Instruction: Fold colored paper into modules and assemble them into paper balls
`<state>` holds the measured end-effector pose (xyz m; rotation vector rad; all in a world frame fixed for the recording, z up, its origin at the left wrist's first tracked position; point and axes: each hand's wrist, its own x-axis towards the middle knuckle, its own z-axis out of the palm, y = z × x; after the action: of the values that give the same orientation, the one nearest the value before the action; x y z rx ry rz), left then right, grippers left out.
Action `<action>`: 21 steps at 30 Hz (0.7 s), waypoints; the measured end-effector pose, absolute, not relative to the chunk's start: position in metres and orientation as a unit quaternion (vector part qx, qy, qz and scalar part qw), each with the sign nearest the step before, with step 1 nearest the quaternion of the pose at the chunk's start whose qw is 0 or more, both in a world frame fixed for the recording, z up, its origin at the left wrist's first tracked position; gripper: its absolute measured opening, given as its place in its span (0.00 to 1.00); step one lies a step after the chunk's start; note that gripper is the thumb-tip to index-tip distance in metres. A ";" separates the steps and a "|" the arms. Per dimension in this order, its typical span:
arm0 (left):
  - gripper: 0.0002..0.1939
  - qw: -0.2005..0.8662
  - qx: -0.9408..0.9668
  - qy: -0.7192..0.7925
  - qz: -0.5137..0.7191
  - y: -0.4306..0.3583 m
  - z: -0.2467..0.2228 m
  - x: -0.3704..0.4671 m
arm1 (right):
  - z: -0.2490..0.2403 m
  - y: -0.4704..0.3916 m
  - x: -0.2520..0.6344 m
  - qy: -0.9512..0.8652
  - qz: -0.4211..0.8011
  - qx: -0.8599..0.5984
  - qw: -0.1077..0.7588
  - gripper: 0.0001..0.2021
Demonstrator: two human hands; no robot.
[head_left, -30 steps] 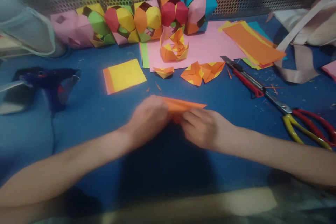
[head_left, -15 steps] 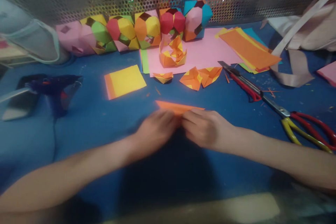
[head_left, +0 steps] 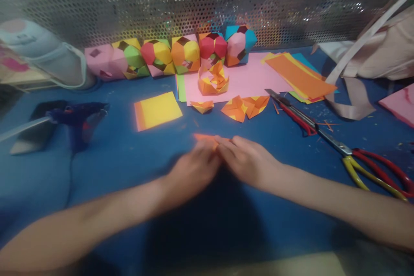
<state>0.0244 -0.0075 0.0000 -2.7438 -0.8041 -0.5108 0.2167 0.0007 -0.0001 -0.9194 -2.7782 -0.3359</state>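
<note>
Both hands meet over one small folded orange paper [head_left: 203, 137] at the middle of the blue table. My left hand [head_left: 198, 166] is closed on its left part, and my right hand [head_left: 246, 159] is closed on its right part, so most of the paper is hidden under the fingers. Beyond it lie a small folded orange piece [head_left: 202, 106] and two joined orange-and-yellow pieces [head_left: 244, 108]. An orange-and-yellow paper ring [head_left: 212, 84] stands on pink sheets [head_left: 252, 73]. Left of these is a stack of yellow squares [head_left: 161, 110].
Several coloured paper balls [head_left: 157, 57] line the mesh panel [head_left: 194, 4]. A blue glue gun [head_left: 77, 120] and a grey bottle [head_left: 48, 54] stand left. Scissors [head_left: 344, 148], a cutter [head_left: 296, 114], orange strips [head_left: 300, 75] and a ribbon [head_left: 355, 99] lie right.
My right hand has shifted left over the paper, its fingers now nearly touching my left hand's, and less of the orange paper shows. The table scene sits slightly lower in view.
</note>
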 end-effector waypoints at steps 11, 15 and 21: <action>0.08 0.067 -0.944 -0.291 -0.143 -0.005 0.000 0.019 | 0.039 -0.011 0.252 -0.907 -0.119 -0.397 -0.075 0.08; 0.12 0.064 -0.941 -0.300 -0.145 -0.005 -0.004 0.018 | 0.056 -0.006 0.254 -0.890 -0.125 -0.436 -0.054 0.07; 0.19 0.081 -0.950 -0.274 -0.127 -0.004 -0.004 0.019 | 0.022 -0.011 0.221 -0.916 -0.163 -0.340 0.139 0.13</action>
<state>0.0190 -0.0039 -0.0043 -2.8391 -0.8179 -0.3788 0.2207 -0.0111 0.0222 -0.9825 -2.6469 -0.4725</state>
